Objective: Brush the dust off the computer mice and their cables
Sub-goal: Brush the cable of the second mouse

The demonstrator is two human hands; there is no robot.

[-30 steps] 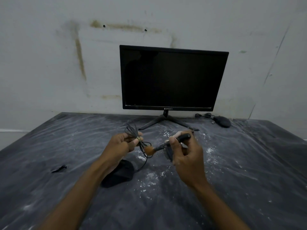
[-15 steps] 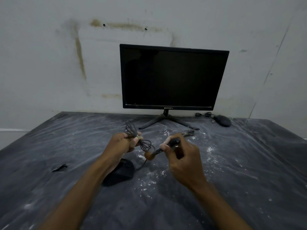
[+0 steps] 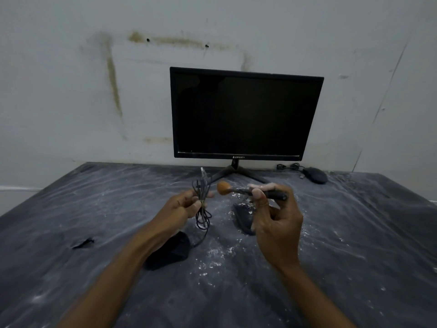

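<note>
A black monitor (image 3: 246, 114) stands at 12 o'clock against the stained wall (image 3: 71, 91), with a mouse (image 3: 315, 175) at 2 o'clock beside its foot. The dark table (image 3: 354, 245) has white dust on it. The left hand (image 3: 182, 209) pinches a bundled cable (image 3: 202, 202) held up in the air; the wire hangs down to a black mouse (image 3: 171, 252) at 7 o'clock, partly hidden by the arm. The right hand (image 3: 276, 228) grips a brush (image 3: 250, 190), its orange tip near the cable. Another dark mouse (image 3: 243, 218) lies behind that hand. The monitor says "QWERTY".
</note>
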